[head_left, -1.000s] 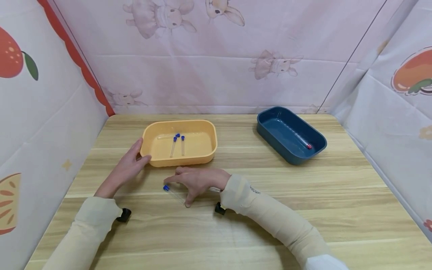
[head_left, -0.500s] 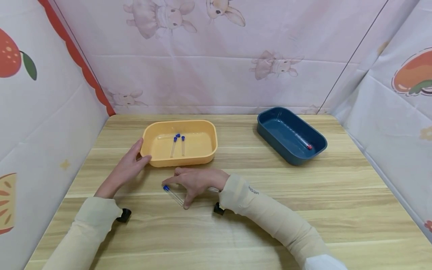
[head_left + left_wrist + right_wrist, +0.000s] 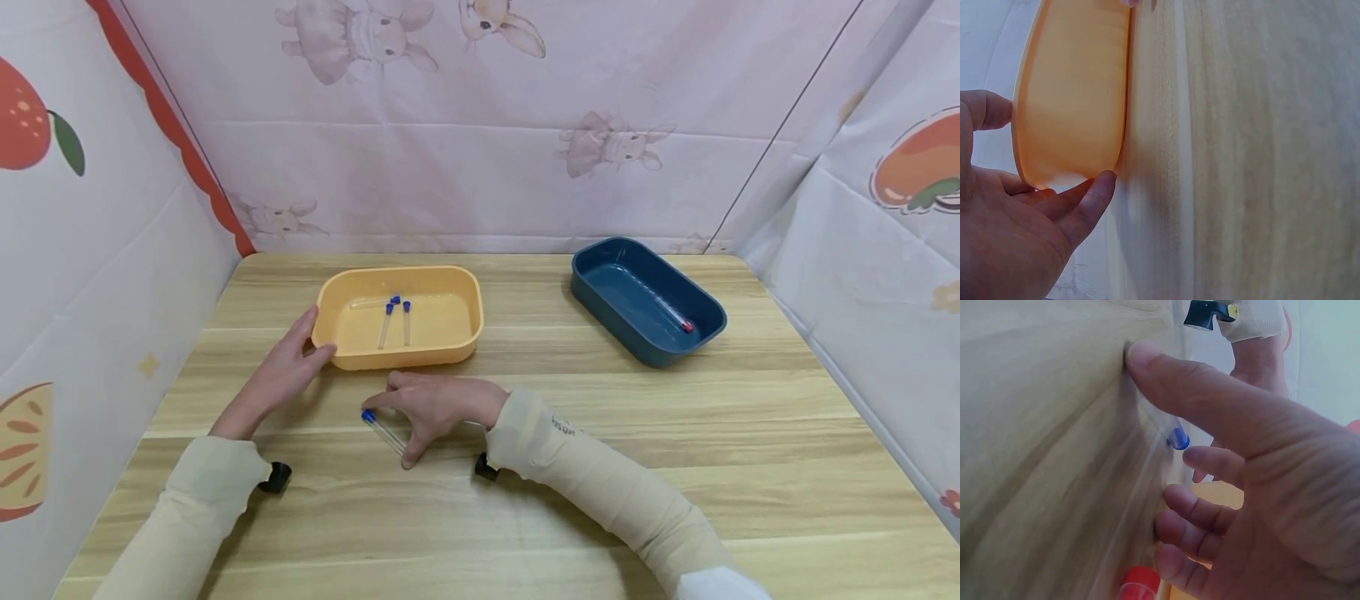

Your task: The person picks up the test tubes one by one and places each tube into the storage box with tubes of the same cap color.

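My left hand (image 3: 279, 375) holds the left end of the yellow bin (image 3: 405, 358); in the left wrist view its fingers (image 3: 1094, 203) lie against the bin's wall. Inside that bin are 3 clear tubes with blue caps (image 3: 406, 307). In front of the bin, my right hand (image 3: 438, 407) spreads over another clear tube (image 3: 387, 435), which lies slantwise on the table. Its index fingertip is by the tube's blue cap (image 3: 1179, 439), and its thumb by the other end. Closer to the palm, a red-capped tube (image 3: 1139, 582) shows in the right wrist view; the hand hides most of it from above.
A dark blue bin (image 3: 618, 308) stands at an angle at the back right, with a red-capped tube (image 3: 684, 324) inside. Printed cloth walls (image 3: 480, 183) border the wooden table (image 3: 562, 517) at the back and both sides.
My right thumb has shifted slightly to the left and toward me. The blue-capped tube beneath that hand has moved only very slightly. The left hand and both bins have stayed put.
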`<state>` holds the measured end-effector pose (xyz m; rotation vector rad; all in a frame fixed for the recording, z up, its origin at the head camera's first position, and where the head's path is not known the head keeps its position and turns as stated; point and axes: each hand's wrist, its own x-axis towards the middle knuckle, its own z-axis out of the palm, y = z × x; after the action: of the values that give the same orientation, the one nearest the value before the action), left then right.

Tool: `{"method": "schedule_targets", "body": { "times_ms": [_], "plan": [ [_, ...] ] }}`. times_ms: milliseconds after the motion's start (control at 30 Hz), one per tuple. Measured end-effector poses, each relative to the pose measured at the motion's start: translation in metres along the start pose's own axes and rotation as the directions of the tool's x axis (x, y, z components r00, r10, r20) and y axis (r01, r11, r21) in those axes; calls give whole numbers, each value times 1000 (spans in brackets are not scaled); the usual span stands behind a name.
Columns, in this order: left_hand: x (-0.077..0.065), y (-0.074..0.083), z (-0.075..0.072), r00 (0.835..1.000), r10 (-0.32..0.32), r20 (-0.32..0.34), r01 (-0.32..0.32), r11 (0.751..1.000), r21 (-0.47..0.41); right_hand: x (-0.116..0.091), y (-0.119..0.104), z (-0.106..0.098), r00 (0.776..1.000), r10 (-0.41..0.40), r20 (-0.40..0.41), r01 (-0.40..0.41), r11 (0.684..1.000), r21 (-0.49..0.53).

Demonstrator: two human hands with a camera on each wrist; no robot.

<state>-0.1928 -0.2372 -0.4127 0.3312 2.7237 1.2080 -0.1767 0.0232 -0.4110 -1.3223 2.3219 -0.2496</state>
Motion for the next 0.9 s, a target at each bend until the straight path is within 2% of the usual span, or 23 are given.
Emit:
{"method": "schedule_targets", "body": {
  "times_ms": [467,900],
  "plan": [
    [1,2,0,1000,-30,5,30,1000,1,1,-2,-1,1000,-7,0,7,1000,-21],
    [1,1,0,1000,-28,9,28,1000,-14,-1,4,1,999,-11,-31,14,997,79]
  ]
}}
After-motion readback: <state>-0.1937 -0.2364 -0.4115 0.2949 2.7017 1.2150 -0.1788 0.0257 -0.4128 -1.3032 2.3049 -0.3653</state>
